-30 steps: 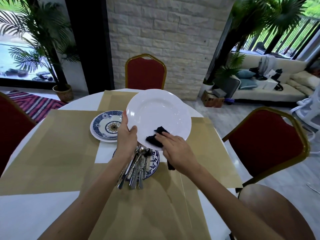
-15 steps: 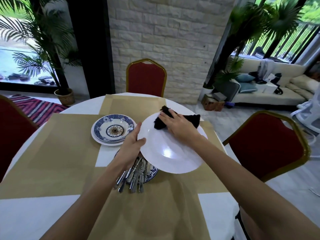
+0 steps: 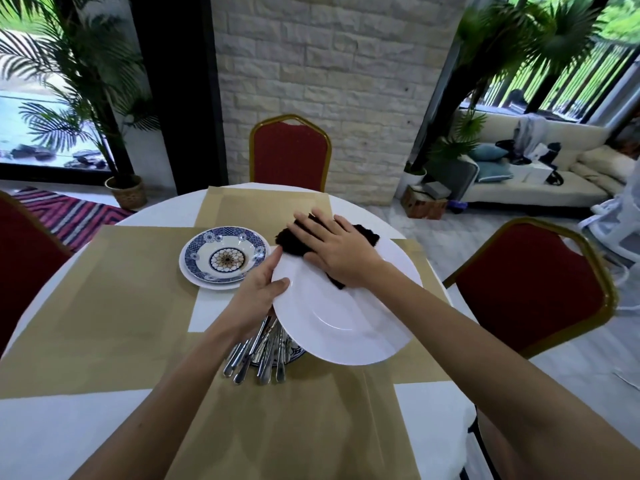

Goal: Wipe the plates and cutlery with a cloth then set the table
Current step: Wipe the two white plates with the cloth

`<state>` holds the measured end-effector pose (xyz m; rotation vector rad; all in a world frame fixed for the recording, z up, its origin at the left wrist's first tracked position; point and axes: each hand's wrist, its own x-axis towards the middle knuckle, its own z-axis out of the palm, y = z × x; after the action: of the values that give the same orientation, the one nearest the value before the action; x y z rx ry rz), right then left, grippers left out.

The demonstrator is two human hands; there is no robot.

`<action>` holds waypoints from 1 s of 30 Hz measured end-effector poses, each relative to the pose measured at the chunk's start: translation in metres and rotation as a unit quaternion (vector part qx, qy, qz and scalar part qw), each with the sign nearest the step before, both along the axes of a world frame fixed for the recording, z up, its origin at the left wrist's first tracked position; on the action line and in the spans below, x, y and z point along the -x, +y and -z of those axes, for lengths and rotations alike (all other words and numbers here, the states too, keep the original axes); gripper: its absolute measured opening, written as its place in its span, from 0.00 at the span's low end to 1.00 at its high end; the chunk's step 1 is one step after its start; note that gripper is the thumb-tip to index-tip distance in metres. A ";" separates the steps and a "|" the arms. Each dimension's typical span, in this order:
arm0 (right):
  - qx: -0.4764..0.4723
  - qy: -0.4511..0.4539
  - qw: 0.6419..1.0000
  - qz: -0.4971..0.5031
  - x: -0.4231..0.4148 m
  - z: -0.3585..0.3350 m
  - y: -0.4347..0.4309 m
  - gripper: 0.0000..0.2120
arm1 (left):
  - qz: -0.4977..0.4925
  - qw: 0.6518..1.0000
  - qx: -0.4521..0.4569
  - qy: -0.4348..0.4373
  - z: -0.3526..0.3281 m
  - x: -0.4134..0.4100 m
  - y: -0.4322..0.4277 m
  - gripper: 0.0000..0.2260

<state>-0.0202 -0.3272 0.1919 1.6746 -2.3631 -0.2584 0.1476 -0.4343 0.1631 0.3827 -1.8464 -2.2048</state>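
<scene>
As I look down through the head camera, my left grip [image 3: 258, 292] holds the white plate [image 3: 346, 327] by its left rim. The thumb is curled over the top edge and the fingers are hidden beneath. The plate is lifted and tilted above the round worktop [image 3: 31, 441]. My right grip [image 3: 337, 252] lies flat with fingers straight and spread, and it presses the black cloth [image 3: 294, 242] onto the plate's far rim. The cloth shows on both sides of the palm.

Under the plate's near-left edge, a bundle of cutlery [image 3: 256, 355] rests on a blue-patterned plate [image 3: 297, 353], handles pointing toward me. Just left of the held plate, a blue-patterned bowl [image 3: 225, 258] sits on a white underplate [image 3: 211, 285], which lies on a tan placemat [image 3: 104, 306]. One red chair [image 3: 291, 154] stands across the worktop and a second red chair [image 3: 526, 285] to the right.
</scene>
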 end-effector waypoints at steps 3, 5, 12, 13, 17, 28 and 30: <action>0.024 -0.031 0.997 0.069 0.008 -0.007 0.005 0.31 | -0.034 0.999 -0.030 0.006 0.001 0.002 0.002 0.27; 0.048 -0.034 0.989 0.134 0.019 -0.006 0.013 0.30 | -0.065 0.997 -0.033 0.018 0.002 0.003 -0.002 0.27; 0.113 -0.091 0.945 0.293 -0.021 0.036 0.043 0.30 | -0.129 0.991 -0.010 0.031 0.003 0.005 -0.001 0.30; 0.112 -0.125 0.936 0.311 -0.033 0.041 0.043 0.30 | -0.135 0.990 -0.010 0.027 0.004 0.007 -0.001 0.31; 0.071 -0.247 0.919 0.299 -0.078 0.047 0.039 0.28 | -0.137 0.990 -0.013 0.021 0.017 0.012 -0.003 0.31; 0.014 -0.146 0.958 0.246 -0.037 0.029 0.070 0.25 | -0.119 0.991 -0.055 0.019 0.013 0.005 0.006 0.29; 0.047 -0.149 0.962 0.225 -0.033 0.027 0.055 0.25 | -0.081 0.995 -0.057 0.010 0.012 0.006 0.012 0.29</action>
<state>0.0132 -0.2722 0.1648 1.1823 -2.9128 0.0387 0.1417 -0.4226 0.1511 0.5104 -1.6219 -2.2001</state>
